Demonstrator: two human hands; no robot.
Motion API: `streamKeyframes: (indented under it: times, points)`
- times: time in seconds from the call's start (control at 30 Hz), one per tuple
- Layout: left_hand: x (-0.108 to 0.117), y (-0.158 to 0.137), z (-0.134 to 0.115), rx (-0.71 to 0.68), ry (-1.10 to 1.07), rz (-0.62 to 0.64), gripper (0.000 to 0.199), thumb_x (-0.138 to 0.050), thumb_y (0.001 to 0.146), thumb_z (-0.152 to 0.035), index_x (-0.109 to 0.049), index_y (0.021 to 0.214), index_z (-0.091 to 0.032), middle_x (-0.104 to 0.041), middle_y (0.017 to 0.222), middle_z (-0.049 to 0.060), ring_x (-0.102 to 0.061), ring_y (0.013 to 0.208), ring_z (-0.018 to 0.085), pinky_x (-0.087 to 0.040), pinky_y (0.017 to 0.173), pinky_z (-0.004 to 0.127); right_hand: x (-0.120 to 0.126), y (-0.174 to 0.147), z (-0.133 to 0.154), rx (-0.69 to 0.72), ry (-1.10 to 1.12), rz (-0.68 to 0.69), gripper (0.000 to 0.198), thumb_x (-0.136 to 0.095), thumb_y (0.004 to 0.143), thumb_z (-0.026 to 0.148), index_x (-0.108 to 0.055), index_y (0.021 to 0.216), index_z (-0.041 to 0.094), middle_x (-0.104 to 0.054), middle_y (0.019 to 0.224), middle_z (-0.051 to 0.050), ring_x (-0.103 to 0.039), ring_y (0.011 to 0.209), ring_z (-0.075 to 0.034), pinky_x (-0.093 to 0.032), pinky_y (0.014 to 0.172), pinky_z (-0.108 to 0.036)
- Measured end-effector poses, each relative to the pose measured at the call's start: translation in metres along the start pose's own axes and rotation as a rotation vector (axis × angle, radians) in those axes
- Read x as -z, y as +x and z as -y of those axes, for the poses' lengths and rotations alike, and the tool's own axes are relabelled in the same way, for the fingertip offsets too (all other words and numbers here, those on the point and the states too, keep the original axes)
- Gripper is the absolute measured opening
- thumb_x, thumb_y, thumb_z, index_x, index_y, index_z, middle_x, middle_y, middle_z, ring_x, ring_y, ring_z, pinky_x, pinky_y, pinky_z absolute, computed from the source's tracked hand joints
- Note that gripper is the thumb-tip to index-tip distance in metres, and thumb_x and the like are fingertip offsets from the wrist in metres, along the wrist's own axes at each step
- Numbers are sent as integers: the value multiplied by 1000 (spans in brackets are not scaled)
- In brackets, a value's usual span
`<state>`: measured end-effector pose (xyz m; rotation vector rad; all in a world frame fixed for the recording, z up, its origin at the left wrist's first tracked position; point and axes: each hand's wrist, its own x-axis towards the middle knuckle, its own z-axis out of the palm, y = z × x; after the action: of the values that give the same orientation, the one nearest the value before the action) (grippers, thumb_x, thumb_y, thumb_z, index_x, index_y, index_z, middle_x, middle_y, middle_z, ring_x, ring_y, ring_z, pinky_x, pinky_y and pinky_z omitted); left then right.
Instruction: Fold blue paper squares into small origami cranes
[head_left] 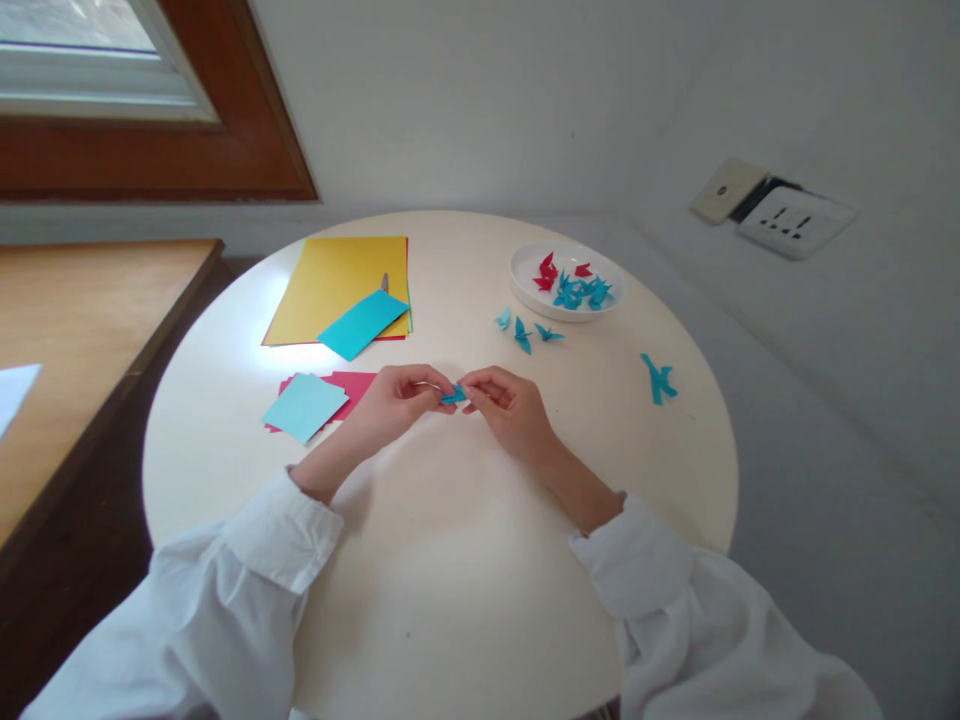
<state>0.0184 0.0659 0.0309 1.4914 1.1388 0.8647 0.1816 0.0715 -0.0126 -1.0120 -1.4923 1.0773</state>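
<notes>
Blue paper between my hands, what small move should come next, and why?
Probably a gentle crease: brace the small blue paper with the left hand and pinch it with the right hand. Both hands hold it and partly hide it, but it looks compact, whereas a folded blue bird beyond has outspread points.

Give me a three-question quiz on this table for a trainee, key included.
1. True or false: the plate holds only red figures.
2. What partly covers the yellow sheet? A: the plate. B: a blue sheet. C: the wall socket.
3. What do the left hand and right hand hold between them?

Key:
1. False; blue figures lie there too.
2. B.
3. A small blue paper.
</notes>
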Motion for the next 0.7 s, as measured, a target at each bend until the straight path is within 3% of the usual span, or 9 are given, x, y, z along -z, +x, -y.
streamKeyframes:
  times: [0.13,0.33,0.7]
  points:
    - [-2,0,1,-17,24,-43,9,-57,71,-19,-64,75,-15,-66,73,4,-64,72,17,-50,66,29,0,1,0,77,-103,-32,13,-60,75,32,-60,75,19,-60,81,-3,-58,77,-15,-52,64,-27]
    - [-13,2,7,-126,6,-219,13,-66,66,-26,-61,72,-15,-64,76,4,-61,74,16,-50,69,29,-4,-1,5,33,-64,-60,14,-59,75,32,-58,72,19,-59,75,-2,-58,68,-13,-52,61,-26]
    - [-24,3,13,-74,-95,-275,12,-62,70,-27,-63,74,-15,-67,79,4,-61,78,17,-48,73,30,-10,0,14,-50,79,-145,21,-66,68,37,-58,67,18,-59,65,1,-56,53,-10,-54,53,-25]
